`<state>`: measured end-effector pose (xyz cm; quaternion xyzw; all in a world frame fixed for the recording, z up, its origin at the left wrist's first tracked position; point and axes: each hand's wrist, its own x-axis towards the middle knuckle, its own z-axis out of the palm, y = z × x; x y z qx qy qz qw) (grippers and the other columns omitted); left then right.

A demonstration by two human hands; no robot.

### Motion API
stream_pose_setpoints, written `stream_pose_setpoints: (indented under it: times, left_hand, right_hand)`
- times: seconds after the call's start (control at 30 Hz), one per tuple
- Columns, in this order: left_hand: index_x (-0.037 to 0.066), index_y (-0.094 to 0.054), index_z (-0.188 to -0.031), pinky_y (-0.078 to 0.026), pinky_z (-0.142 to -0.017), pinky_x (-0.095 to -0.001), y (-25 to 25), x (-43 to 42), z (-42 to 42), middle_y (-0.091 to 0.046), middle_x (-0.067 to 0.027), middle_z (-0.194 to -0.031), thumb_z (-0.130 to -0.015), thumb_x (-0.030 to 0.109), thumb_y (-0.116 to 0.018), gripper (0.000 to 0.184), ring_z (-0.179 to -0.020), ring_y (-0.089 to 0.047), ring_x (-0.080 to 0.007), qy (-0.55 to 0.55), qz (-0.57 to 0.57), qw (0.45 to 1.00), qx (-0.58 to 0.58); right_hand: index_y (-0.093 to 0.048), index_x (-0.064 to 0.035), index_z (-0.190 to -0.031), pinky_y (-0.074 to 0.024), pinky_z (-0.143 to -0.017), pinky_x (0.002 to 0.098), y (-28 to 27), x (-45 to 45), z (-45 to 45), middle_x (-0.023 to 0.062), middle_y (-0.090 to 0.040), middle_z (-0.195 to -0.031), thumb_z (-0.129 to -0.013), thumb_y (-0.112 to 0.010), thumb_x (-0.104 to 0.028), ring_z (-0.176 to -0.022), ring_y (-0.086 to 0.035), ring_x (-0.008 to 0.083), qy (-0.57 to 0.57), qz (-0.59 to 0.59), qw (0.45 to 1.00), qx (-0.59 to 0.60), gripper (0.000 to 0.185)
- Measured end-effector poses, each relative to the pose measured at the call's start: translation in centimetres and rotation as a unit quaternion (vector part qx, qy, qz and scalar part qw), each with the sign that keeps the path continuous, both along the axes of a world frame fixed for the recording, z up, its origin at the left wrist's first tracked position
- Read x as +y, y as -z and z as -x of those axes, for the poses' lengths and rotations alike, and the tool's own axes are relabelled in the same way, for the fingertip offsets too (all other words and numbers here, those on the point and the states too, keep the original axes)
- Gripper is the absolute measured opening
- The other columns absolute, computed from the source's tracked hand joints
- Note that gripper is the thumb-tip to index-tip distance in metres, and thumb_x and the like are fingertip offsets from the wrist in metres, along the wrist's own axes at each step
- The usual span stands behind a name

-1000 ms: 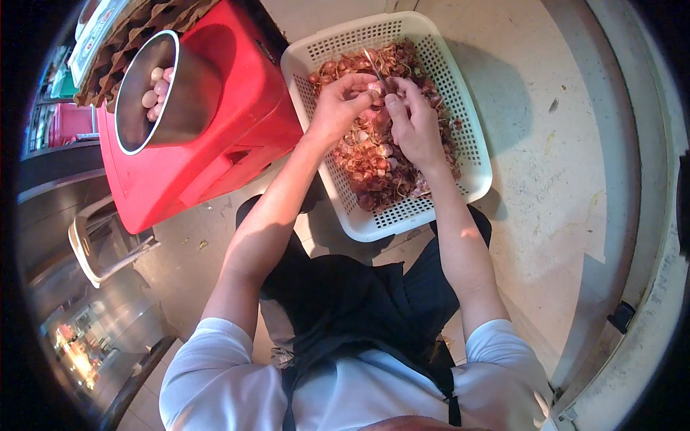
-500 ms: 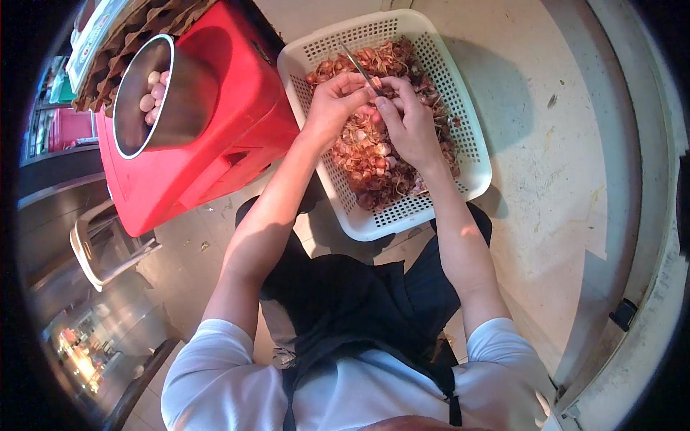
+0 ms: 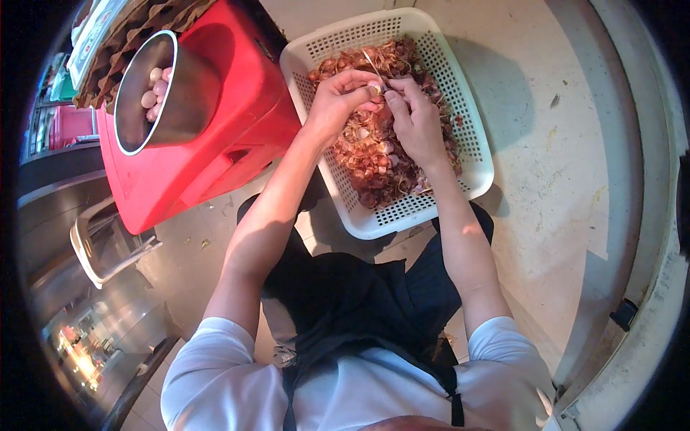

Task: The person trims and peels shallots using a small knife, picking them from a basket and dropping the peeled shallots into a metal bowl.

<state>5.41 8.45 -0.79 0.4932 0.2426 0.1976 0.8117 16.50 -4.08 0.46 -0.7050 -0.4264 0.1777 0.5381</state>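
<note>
Over the white plastic basket (image 3: pixel 476 154), my left hand (image 3: pixel 338 104) pinches a small shallot (image 3: pixel 375 89) between thumb and fingertips. My right hand (image 3: pixel 417 122) is closed round a small knife (image 3: pixel 372 63), its thin blade pointing up and left past the shallot. The knife's handle is mostly hidden by my fingers. Below both hands, shallots and loose brown skins (image 3: pixel 374 161) fill the basket's middle. The two hands nearly touch at the shallot.
At the left, a metal bowl (image 3: pixel 194 93) with several peeled shallots (image 3: pixel 154 93) stands tilted in view on a red box (image 3: pixel 251 108). Brown egg trays (image 3: pixel 108 72) are stacked behind it. A wall (image 3: pixel 532 144) runs along the right.
The knife blade has swung a little to a steeper angle, and my right hand has turned slightly. My left hand still pinches the shallot. The basket shows slightly shifted in view.
</note>
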Motion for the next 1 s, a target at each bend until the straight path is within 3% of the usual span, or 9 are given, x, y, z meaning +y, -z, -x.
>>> stream_pose_setpoints:
  times: [0.3,0.5,0.6,0.7,0.8,1.0]
  left_hand:
    - [-0.002,-0.06,-0.116,-0.056,-0.075,-0.025,0.3,0.3,0.2,-0.066,-0.0071,-0.101,-0.091,0.003,-0.061,0.025,-0.087,-0.065,-0.0135,0.02,0.022,1.0,-0.01]
    - [0.0,-0.058,-0.12,-0.056,-0.072,-0.0253,-0.3,0.2,0.5,-0.065,-0.0063,-0.101,-0.092,0.002,-0.058,0.028,-0.088,-0.065,-0.0145,0.034,0.058,0.998,-0.01]
    - [0.001,-0.056,-0.121,-0.055,-0.071,-0.025,0.0,0.4,0.5,-0.065,-0.0062,-0.102,-0.092,0.003,-0.058,0.029,-0.088,-0.065,-0.0143,0.029,0.07,0.997,-0.013]
    - [0.001,-0.056,-0.12,-0.055,-0.07,-0.0246,0.0,0.5,0.5,-0.065,-0.0063,-0.102,-0.093,0.003,-0.059,0.027,-0.089,-0.064,-0.0139,0.023,0.06,0.998,-0.003]
    - [0.0,-0.057,-0.116,-0.055,-0.069,-0.0242,0.4,0.5,0.4,-0.065,-0.0065,-0.102,-0.093,0.004,-0.059,0.023,-0.088,-0.064,-0.0134,0.018,0.069,0.997,-0.009]
    - [0.0,-0.061,-0.111,-0.053,-0.07,-0.0234,0.8,0.5,0.3,-0.067,-0.0064,-0.097,-0.091,0.011,-0.066,0.023,-0.084,-0.064,-0.0124,0.023,0.074,0.997,-0.006]
  right_hand:
    - [-0.059,-0.0008,-0.108,-0.0496,-0.06,0.0348,0.6,-0.2,-0.9,0.012,-0.065,-0.072,-0.098,-0.056,-0.02,-0.063,-0.064,0.0209,-0.003,0.027,0.998,0.057,0.022]
    - [-0.056,-0.0013,-0.116,-0.0506,-0.061,0.032,-0.9,-0.6,-2.6,0.0086,-0.067,-0.072,-0.099,-0.052,-0.02,-0.064,-0.064,0.0156,-0.001,0.092,0.979,0.182,0.025]
    - [-0.054,-0.0021,-0.122,-0.0504,-0.06,0.0303,-1.4,-0.7,-2.2,0.0086,-0.067,-0.073,-0.098,-0.053,-0.02,-0.064,-0.065,0.0148,-0.018,0.089,0.978,0.186,0.03]
    - [-0.051,-0.0035,-0.13,-0.0383,-0.046,0.0203,-0.5,-0.6,-1.4,0.0046,-0.062,-0.072,-0.1,-0.052,-0.019,-0.05,-0.047,0.0037,-0.041,0.036,0.985,0.162,0.035]
    - [-0.051,-0.0038,-0.13,-0.0514,-0.061,0.0308,-1.4,-0.6,-0.8,0.0106,-0.069,-0.076,-0.098,-0.054,-0.019,-0.065,-0.066,0.0159,-0.077,0.081,0.988,0.108,0.036]
    - [-0.053,-0.0034,-0.126,-0.0521,-0.063,0.0328,-0.6,-0.3,-0.2,0.0128,-0.07,-0.079,-0.097,-0.056,-0.018,-0.069,-0.069,0.0179,-0.069,0.046,0.992,0.093,0.033]
